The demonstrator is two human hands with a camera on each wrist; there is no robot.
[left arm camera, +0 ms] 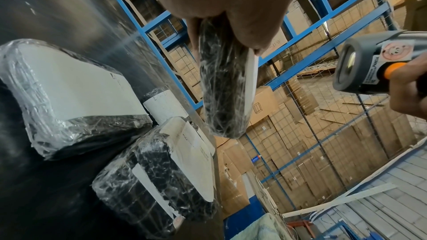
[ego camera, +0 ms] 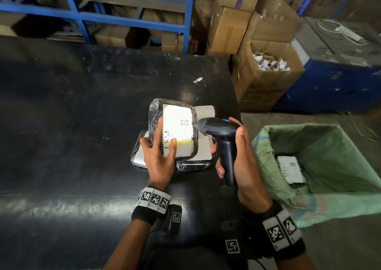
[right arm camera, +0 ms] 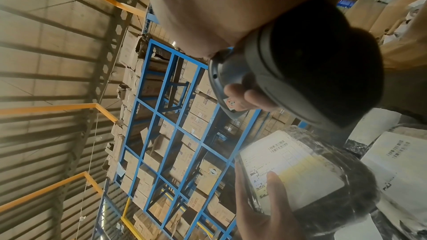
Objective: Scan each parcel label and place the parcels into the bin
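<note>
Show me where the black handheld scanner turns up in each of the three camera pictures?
Head: scanner right of centre, gripped by the right hand.
Left wrist: at the right edge, its window facing the camera.
Right wrist: upper right, seen from behind.
Shared landmark: the held parcel it points at.

A black desk (ego camera: 61,125), scratched and a little shiny, fills the left and middle of the frame. Behind it, along the top, stands blue metal shelving (ego camera: 132,20) with brown cartons. At the upper right, stacked cardboard boxes (ego camera: 228,16) lean together; one open box (ego camera: 268,72) holds paper rolls. A blue cabinet (ego camera: 334,84) is at the right edge. The floor (ego camera: 340,249) is grey concrete.
</note>
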